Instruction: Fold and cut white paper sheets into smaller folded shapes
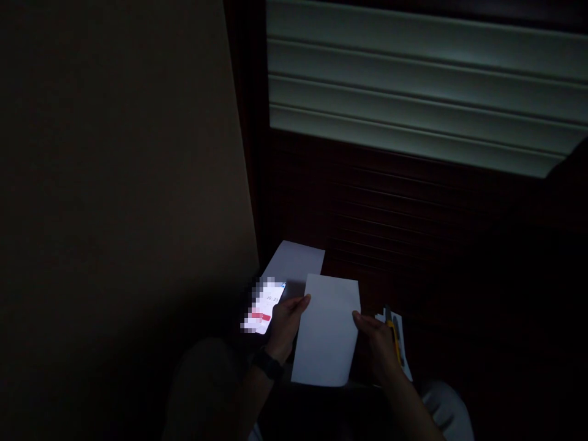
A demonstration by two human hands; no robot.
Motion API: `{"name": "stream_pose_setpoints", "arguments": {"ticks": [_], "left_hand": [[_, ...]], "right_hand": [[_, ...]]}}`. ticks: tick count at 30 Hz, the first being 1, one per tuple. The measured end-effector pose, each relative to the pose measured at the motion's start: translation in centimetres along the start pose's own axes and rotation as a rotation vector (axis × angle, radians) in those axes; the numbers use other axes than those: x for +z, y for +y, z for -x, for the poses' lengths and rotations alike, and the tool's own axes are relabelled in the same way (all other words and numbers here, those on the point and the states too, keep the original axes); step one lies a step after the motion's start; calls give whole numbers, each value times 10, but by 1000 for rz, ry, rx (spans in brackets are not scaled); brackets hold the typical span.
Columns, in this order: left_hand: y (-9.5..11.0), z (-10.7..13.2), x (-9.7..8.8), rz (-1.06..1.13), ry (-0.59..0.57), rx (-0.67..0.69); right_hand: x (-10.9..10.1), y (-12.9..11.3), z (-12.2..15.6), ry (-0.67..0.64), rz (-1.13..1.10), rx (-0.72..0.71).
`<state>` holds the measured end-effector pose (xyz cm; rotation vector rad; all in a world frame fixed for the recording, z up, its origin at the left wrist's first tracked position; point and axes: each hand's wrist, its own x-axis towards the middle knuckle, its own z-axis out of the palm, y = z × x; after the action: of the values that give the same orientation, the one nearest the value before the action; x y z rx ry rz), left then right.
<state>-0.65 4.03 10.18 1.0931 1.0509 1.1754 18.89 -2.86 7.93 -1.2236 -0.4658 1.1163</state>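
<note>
A blank white sheet of paper (326, 337) is held up between my two hands. My left hand (287, 321) pinches its left edge, the thumb lying on the front face. On the opposite edge, my right hand (376, 340) grips with thumb and fingers closed. Just left of my left hand is a lit phone (266, 309), partly blurred out, with a red button on its screen. Behind the held sheet lies another white sheet (294, 260). Beside my right wrist, a yellow and black tool (395, 343), perhaps a utility knife, rests on white papers (405, 361).
The room is very dark. A plain wall (138, 153) rises on the left. Ahead stands a dark wooden louvred panel (376, 226) with pale slats (413, 86) above it. My knees show at the bottom, the right knee (448, 410) in light cloth.
</note>
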Motion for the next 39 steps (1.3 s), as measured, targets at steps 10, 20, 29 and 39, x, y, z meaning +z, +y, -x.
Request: {"name": "stream_pose_setpoints", "arguments": {"ticks": [10, 20, 29, 39], "left_hand": [[-2, -3, 0, 22, 10, -8], [-2, -6, -2, 26, 0, -19], [4, -6, 0, 4, -28, -5], [-27, 13, 4, -265, -110, 98]], "right_hand": [[-3, 2, 1, -15, 70, 4], [-3, 5, 3, 17, 158, -36], [-4, 3, 4, 27, 220, -49], [-7, 0, 2, 122, 210, -89]]}}
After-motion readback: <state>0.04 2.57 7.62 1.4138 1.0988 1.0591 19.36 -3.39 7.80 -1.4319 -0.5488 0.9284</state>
